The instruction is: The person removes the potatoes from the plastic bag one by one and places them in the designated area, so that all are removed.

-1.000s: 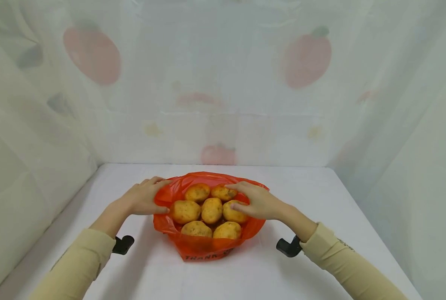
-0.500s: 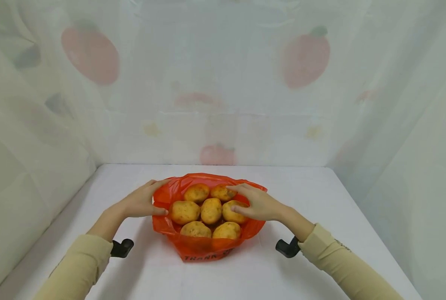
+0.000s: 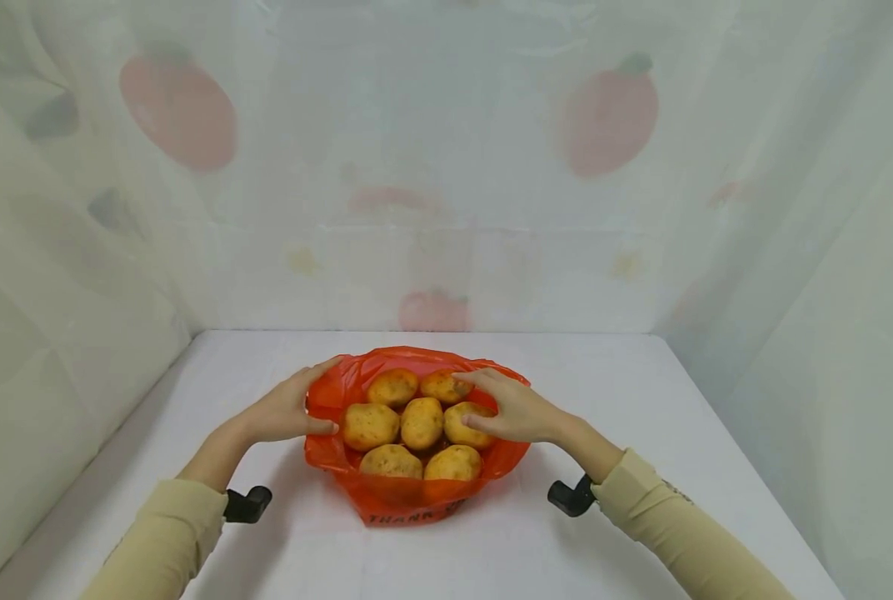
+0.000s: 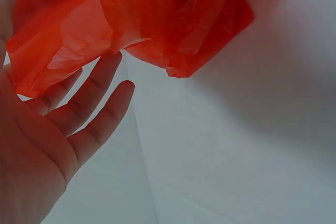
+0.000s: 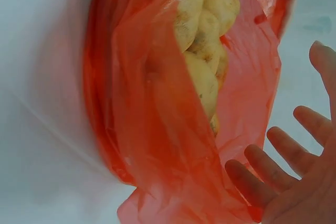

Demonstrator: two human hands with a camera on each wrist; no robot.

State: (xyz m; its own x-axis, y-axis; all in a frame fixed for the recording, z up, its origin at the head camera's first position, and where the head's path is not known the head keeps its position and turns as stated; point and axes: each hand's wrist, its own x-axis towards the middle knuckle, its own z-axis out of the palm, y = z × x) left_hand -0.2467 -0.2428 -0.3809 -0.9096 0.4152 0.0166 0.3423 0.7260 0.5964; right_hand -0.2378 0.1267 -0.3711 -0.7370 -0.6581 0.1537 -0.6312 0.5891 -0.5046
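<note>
A red plastic bag (image 3: 396, 502) with dark lettering on its front stands wide-mouthed on the table, several yellow potatoes (image 3: 421, 423) lying inside. At the bag's left rim is my left hand (image 3: 280, 412), thumb and fingers spread apart. The left wrist view shows its long, nearly straight fingers (image 4: 89, 95) against the outside of the red plastic. My right hand (image 3: 520, 410) reaches over the right rim, thumb and forefinger above the potatoes at that side. Spread fingers (image 5: 275, 163) appear beside the bag in the right wrist view, with the lowest fingers touching the plastic.
The white table (image 3: 604, 367) carries the bag near its middle. Pale curtains (image 3: 446, 167) with faint fruit prints enclose the back and both sides. A black wrist-worn piece (image 3: 247, 505) sits below the left wrist, and another black piece (image 3: 571, 497) below the right.
My left hand has dropped slightly and its fingers look straighter along the rim. The right hand, the bag and the potatoes look nearly the same, apart from a small shift of the view.
</note>
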